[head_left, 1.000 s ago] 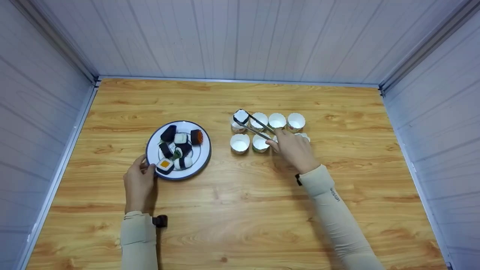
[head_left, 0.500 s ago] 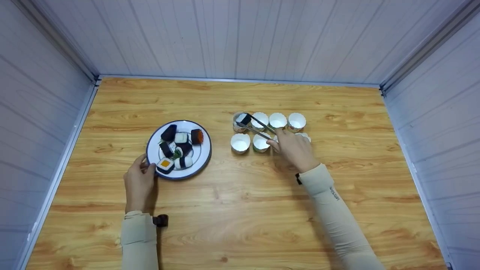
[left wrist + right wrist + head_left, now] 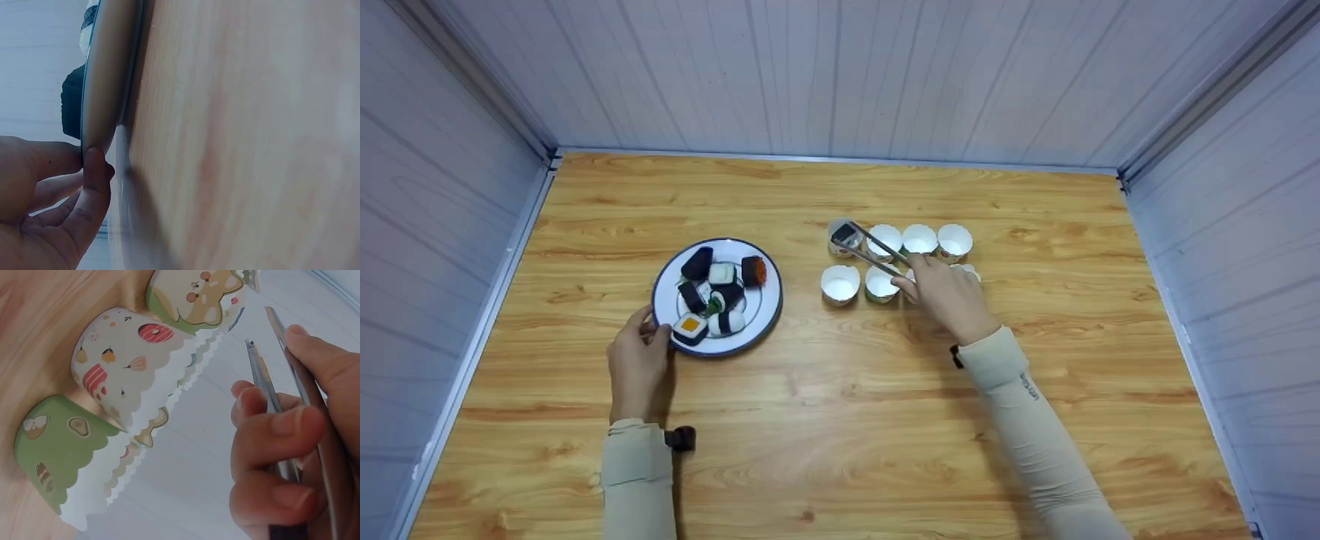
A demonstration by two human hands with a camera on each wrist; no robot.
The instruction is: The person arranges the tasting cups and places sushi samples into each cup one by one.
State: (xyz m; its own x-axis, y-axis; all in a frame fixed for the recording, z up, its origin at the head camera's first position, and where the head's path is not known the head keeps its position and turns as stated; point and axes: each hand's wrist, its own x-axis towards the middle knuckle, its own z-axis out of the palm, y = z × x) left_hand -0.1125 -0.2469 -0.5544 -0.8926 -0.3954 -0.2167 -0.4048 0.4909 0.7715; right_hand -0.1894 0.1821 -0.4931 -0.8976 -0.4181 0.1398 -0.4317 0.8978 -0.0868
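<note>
My left hand pinches the near-left rim of a white, blue-edged plate, thumb on one face and fingers beneath. Several toy sushi pieces lie on it, one with an orange square top. My right hand grips metal tweezers. Their tips spread over the back-left paper cup, where a black-and-white sushi piece sits inside the rim. The right wrist view shows the tweezers' two arms apart, with the sushi piece out of sight.
Several white-lined paper cups stand in two rows, including a front-left cup and a back-right cup. My right hand hides part of the front row. Pale panel walls enclose the wooden table at the back and both sides.
The sushi piece between the tweezers has tipped and dropped down into the back-left cup. The tweezers' tips have spread slightly. My left hand still holds the plate in place.
</note>
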